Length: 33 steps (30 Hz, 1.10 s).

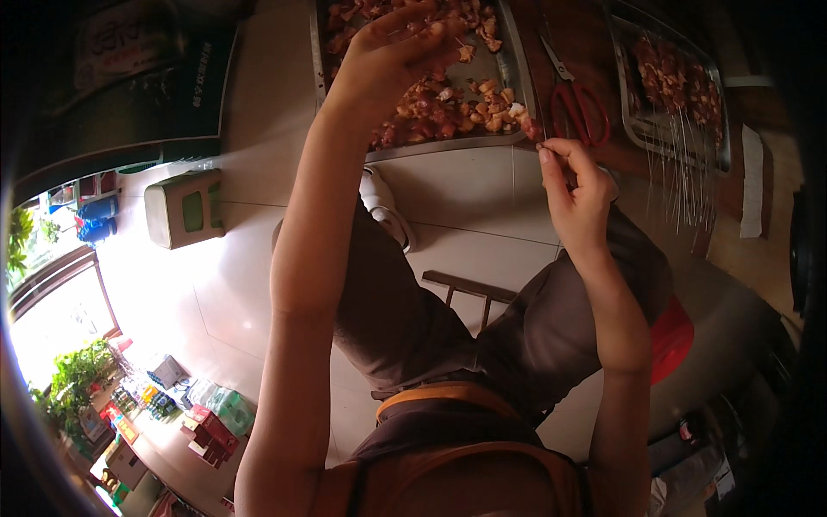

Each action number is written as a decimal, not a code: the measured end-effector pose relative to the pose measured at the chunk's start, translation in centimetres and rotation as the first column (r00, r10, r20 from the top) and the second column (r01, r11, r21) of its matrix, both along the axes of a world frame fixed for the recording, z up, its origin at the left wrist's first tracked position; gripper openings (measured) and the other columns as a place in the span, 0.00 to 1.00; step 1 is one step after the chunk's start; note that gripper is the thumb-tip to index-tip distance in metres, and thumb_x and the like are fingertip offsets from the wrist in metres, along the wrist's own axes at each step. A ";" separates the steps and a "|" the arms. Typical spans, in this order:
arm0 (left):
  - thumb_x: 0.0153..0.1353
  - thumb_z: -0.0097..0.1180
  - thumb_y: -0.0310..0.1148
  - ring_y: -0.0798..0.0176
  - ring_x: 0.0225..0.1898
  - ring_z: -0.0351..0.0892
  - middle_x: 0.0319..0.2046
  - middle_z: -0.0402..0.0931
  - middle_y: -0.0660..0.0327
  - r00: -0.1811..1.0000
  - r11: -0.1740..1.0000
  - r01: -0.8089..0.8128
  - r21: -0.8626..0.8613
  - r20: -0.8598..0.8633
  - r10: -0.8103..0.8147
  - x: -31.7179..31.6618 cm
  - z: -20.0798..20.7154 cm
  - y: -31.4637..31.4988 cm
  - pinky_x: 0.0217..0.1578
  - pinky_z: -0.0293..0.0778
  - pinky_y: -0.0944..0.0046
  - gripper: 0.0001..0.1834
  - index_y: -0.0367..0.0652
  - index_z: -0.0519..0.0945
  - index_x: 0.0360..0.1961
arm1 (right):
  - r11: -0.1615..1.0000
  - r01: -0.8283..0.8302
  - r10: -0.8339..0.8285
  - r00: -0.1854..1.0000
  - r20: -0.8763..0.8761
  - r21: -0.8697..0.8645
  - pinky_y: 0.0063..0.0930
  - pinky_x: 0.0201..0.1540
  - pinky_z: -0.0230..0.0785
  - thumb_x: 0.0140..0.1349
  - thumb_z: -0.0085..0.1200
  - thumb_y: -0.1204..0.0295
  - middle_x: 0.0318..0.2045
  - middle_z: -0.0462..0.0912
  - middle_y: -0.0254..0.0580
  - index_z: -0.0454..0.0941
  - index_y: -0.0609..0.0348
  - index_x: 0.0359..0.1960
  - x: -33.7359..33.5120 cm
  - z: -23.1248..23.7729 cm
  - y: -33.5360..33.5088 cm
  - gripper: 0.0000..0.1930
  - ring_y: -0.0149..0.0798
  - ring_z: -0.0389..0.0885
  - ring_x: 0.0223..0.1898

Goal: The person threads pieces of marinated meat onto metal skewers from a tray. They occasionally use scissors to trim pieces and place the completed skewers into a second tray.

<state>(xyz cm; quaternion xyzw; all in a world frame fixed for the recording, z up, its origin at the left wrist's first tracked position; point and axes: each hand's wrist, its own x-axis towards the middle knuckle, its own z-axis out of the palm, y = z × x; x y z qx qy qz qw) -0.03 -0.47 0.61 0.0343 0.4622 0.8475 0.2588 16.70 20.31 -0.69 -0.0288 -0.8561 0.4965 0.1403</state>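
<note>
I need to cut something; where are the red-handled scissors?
In the head view, the scissors lie upper right, between the large meat tray and the smaller skewer tray, near the right hand.

Dark red and pale tan mottle the meat pieces [431, 114]; the tray [521, 69] gleams silver, the scissors' handles [572, 86] red.

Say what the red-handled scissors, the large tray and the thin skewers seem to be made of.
Scissors: smooth red handles, probably plastic; shiny blades suggest steel. Large tray: satin metal, perhaps stainless steel, judging by its silvery rim and grey floor. Skewers: likely metal wire, given their straight, bright lines.
</note>
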 end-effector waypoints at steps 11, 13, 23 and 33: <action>0.66 0.50 0.20 0.55 0.43 0.82 0.42 0.78 0.52 0.996 0.996 -0.088 -0.015 0.015 0.088 0.1 -0.3 0.0 0.46 0.82 0.60 0.19 0.33 0.67 0.58 | 0.999 0.003 -0.001 0.998 -0.058 0.033 0.21 0.23 0.62 0.62 0.55 0.79 0.20 0.76 0.38 0.76 0.64 0.35 -0.1 0.1 -0.2 0.02 0.25 0.69 0.19; 0.66 0.49 0.19 0.56 0.43 0.82 0.41 0.78 0.52 0.997 0.995 -0.083 -0.054 -0.005 0.083 0.1 -0.3 0.1 0.46 0.82 0.61 0.19 0.33 0.67 0.58 | 0.998 -0.006 0.011 0.997 -0.076 0.059 0.21 0.23 0.62 0.62 0.55 0.80 0.20 0.76 0.39 0.76 0.64 0.35 -0.2 0.2 -0.2 0.02 0.26 0.69 0.19; 0.67 0.49 0.19 0.57 0.44 0.82 0.45 0.77 0.51 0.999 0.974 -0.031 -0.224 -0.025 0.026 0.7 1.4 1.0 0.48 0.82 0.61 0.21 0.31 0.67 0.61 | 0.996 -0.016 0.024 0.996 -0.088 0.091 0.21 0.22 0.62 0.61 0.55 0.80 0.20 0.76 0.39 0.76 0.63 0.35 -0.1 0.1 0.2 0.02 0.27 0.71 0.19; 0.70 0.46 0.24 0.52 0.50 0.80 0.49 0.75 0.49 0.985 0.997 -0.054 -0.061 0.160 0.063 1.8 1.2 1.8 0.52 0.80 0.59 0.22 0.32 0.63 0.63 | 0.999 -0.004 0.007 0.996 -0.085 0.039 0.21 0.23 0.62 0.62 0.55 0.80 0.20 0.75 0.38 0.76 0.64 0.35 -0.4 0.4 0.0 0.02 0.26 0.70 0.19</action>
